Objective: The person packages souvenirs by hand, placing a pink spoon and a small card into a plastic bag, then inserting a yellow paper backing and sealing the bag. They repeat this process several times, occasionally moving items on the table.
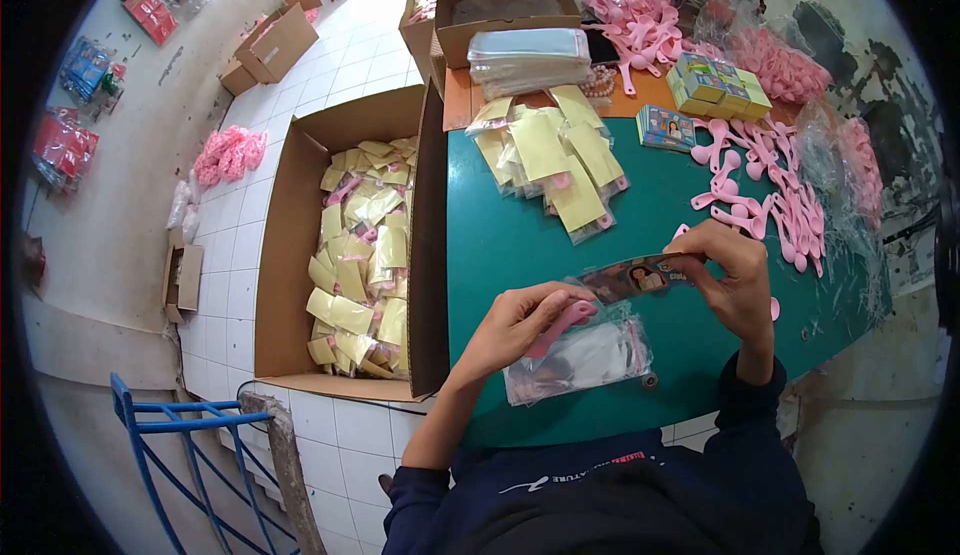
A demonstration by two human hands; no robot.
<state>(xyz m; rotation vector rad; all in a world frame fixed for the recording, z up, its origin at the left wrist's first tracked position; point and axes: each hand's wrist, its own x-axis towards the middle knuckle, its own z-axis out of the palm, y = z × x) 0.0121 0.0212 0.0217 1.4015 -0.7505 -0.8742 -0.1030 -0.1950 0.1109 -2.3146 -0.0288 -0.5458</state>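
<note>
My left hand (525,320) is closed on a pink plastic spoon (562,329), its thumb pressed along the top. In my right hand (732,273), thumb and fingers pinch one end of a dark printed card (632,279); the card's other end reaches toward my left fingers. Below both hands, clear plastic bags (585,367) lie on the green tabletop (500,275). Beyond my right hand are loose pink spoons (790,220) and a small stack of printed cards (665,127).
Packed bags with yellow cards (550,150) are heaped toward the back of the table, near a stack of clear bags (530,55). A cardboard box (428,255) full of similar packs stands at the left. A blue metal frame (190,425) is at the lower left.
</note>
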